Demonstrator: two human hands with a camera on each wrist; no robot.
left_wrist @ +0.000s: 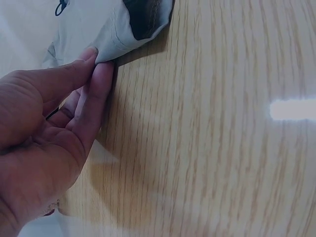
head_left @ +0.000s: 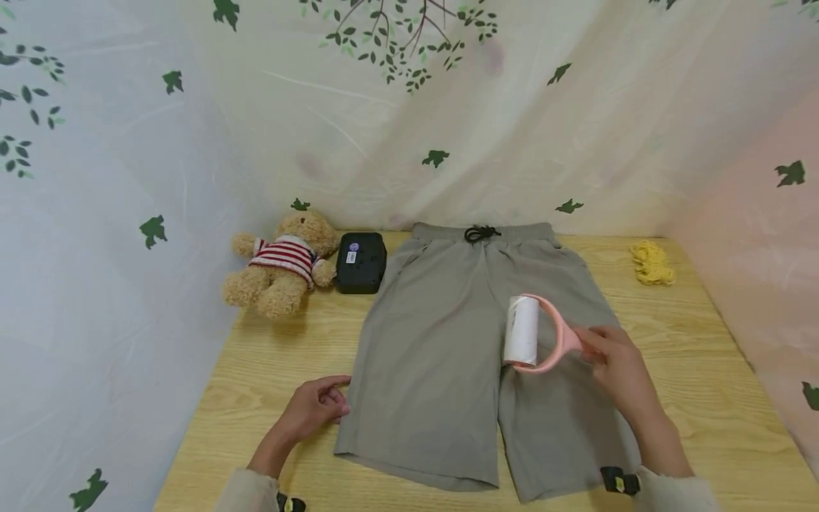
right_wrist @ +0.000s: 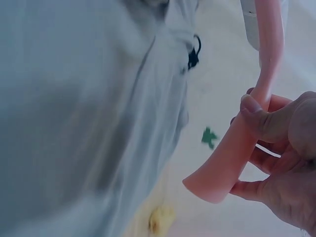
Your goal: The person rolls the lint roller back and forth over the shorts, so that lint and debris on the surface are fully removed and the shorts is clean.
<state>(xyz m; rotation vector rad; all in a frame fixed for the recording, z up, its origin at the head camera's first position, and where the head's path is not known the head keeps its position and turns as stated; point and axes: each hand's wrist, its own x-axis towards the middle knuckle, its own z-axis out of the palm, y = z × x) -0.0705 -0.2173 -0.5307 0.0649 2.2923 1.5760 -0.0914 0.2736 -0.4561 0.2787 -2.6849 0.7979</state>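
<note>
Grey shorts (head_left: 435, 355) lie spread on the wooden table, waistband at the back, with a black drawstring (head_left: 481, 234). My left hand (head_left: 312, 407) is at the left leg's outer edge near the hem; in the left wrist view its thumb and a finger pinch the fabric (left_wrist: 106, 29). My right hand (head_left: 622, 370) grips a pink-handled lint roller (head_left: 566, 340) by its handle, held over the right leg. Its white roll (head_left: 522, 331) points left and appears raised off the cloth. The right wrist view shows the fingers and thumb around the pink handle (right_wrist: 229, 153).
A teddy bear (head_left: 284, 263) in a striped shirt lies at the back left, beside a black case (head_left: 361, 263). Yellow yarn (head_left: 652, 263) sits at the back right. A leaf-patterned sheet (head_left: 358, 142) encloses the table (head_left: 691, 384) at the back and sides.
</note>
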